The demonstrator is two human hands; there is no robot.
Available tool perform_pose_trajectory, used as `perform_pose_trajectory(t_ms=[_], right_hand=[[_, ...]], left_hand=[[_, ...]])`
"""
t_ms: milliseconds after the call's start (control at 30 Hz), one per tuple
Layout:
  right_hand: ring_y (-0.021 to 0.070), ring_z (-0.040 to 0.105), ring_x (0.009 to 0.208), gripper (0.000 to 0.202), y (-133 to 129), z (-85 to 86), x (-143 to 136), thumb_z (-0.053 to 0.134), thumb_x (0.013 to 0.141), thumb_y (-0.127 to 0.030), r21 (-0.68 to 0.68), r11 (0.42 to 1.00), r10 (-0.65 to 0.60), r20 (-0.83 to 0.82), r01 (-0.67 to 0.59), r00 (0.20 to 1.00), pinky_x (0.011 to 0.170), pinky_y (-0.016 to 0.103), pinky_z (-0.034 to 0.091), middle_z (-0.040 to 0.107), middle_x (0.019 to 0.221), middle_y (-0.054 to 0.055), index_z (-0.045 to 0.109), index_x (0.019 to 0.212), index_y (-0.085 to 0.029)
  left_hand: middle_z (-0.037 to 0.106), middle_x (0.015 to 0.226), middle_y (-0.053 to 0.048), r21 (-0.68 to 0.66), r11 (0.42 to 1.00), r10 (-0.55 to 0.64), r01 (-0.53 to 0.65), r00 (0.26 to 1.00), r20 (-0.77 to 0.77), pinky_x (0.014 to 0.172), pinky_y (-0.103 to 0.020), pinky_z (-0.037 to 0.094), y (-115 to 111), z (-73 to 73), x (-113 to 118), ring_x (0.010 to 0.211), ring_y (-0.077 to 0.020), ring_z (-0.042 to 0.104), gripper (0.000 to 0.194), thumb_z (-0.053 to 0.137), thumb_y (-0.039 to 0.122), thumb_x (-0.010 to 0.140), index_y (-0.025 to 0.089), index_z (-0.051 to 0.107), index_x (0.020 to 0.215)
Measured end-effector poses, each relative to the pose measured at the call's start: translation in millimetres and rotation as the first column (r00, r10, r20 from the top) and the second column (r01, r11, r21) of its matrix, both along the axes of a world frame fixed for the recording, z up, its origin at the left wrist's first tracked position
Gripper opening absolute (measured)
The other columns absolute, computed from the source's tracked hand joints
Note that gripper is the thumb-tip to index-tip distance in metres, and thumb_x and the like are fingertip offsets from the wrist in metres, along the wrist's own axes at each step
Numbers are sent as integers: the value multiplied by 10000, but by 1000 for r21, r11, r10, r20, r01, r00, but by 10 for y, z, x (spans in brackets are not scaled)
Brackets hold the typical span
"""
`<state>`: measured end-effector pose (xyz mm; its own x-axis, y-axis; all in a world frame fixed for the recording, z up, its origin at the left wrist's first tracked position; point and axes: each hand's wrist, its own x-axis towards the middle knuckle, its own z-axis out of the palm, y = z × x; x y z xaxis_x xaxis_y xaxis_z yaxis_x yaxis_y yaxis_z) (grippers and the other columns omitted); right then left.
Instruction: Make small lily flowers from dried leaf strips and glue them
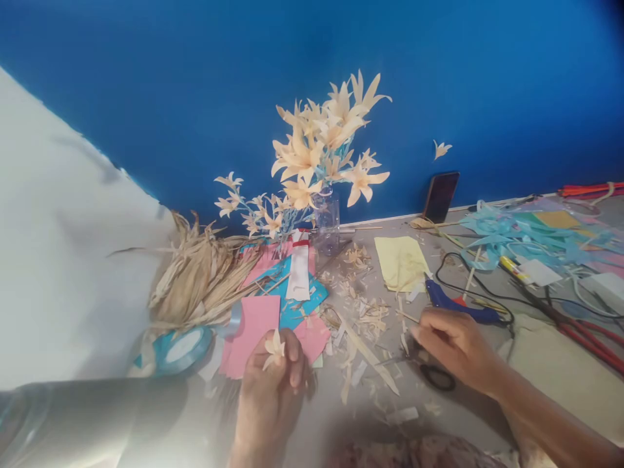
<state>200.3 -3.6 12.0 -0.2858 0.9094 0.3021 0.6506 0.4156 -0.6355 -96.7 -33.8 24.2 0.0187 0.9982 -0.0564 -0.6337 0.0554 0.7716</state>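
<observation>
Between the thumb and fingers of my left hand (277,370) is a small cream flower (275,349), held above pink paper (258,325). My right hand (451,341) is closed, its fingertips pinching a thin stick (407,316). Just below that hand lie scissors with black handles (439,377). A blue glue gun (458,304) rests right behind its knuckles. At the back, a clear bottle (329,224) holds a bunch of large cream flowers (316,143). Pale scraps (373,315) are scattered between my hands.
Dried husks (199,273) and a blue ribbon roll (188,350) are at the left. Yellow paper (400,260) lies behind my right hand. A phone (440,197) leans on the blue wall. Blue strips (507,234), a black cable and red-handled tools (589,344) lie right.
</observation>
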Motion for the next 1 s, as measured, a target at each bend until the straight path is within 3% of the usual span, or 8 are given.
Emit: perform_pose_trajectory(t_ms=[100, 267, 400, 567, 700, 800, 933, 1000], right_hand=[[116, 455, 474, 470, 51, 45, -140, 392, 998, -313, -83, 993, 92, 89, -85, 992, 528, 247, 342, 507, 488, -17, 455, 544, -205], [196, 661, 810, 129, 174, 83, -457, 526, 912, -244, -218, 963, 230, 340, -162, 912, 657, 267, 409, 725, 892, 42, 651, 881, -233], [179, 642, 671, 249, 438, 238, -891, 466, 950, -191, -154, 940, 341, 467, -304, 816, 589, 265, 350, 704, 712, 22, 638, 774, -229], [199, 672, 720, 183, 654, 370, -1563, 548, 903, -211, -132, 878, 446, 573, -460, 687, 607, 260, 362, 739, 780, 73, 669, 766, -195], [233, 680, 685, 317, 582, 156, -1960, 616, 876, -386, -155, 873, 473, 499, -462, 726, 646, 288, 420, 721, 691, 103, 667, 661, -157], [238, 686, 687, 295, 500, -15, -2097, 640, 846, -326, -129, 882, 462, 419, -453, 781, 666, 304, 436, 690, 632, 86, 654, 617, -140], [208, 672, 723, 200, 485, -27, -1971, 570, 890, -201, -60, 902, 417, 383, -428, 824, 662, 274, 415, 706, 714, 83, 665, 724, -146], [204, 654, 776, 196, 484, 33, -1784, 537, 941, -248, 99, 923, 325, 320, -373, 890, 680, 276, 402, 709, 773, 79, 662, 811, -172]], left_hand=[[449, 619, 54, 19, 1000, 2, -3, 1000, 15, 474, -198, 373, -41, 20, -117, 468, -58, 403, 236, 734, 319, 823, 177, 574, 721], [453, 629, 54, 52, 999, -14, 12, 999, 48, 473, -197, 376, -175, -9, -215, 445, -47, 383, 237, 717, 305, 835, 179, 554, 717], [440, 609, 50, 109, 986, -133, 127, 990, 55, 430, -188, 341, -332, -69, -161, 407, -41, 366, 260, 676, 346, 865, 180, 541, 717], [464, 662, 32, 159, 968, -210, 195, 974, 85, 440, -196, 347, -541, -185, -180, 415, -45, 412, 231, 658, 324, 873, 183, 530, 744], [443, 644, 40, 101, 993, -79, 69, 992, 97, 464, -194, 368, -636, -215, -402, 436, -44, 373, 238, 672, 346, 866, 179, 557, 742], [433, 637, 44, 68, 997, 35, -40, 996, 78, 449, -186, 361, -626, -158, -583, 447, -48, 361, 221, 694, 334, 851, 178, 573, 751], [494, 694, 26, 41, 964, 262, -262, 965, 11, 500, -205, 439, -527, -61, -667, 544, -85, 478, 220, 746, 323, 804, 183, 588, 741], [598, 833, -14, -21, 930, 364, -367, 928, -85, 634, -251, 513, -451, -49, -599, 713, -134, 582, 210, 784, 327, 766, 184, 630, 779]])
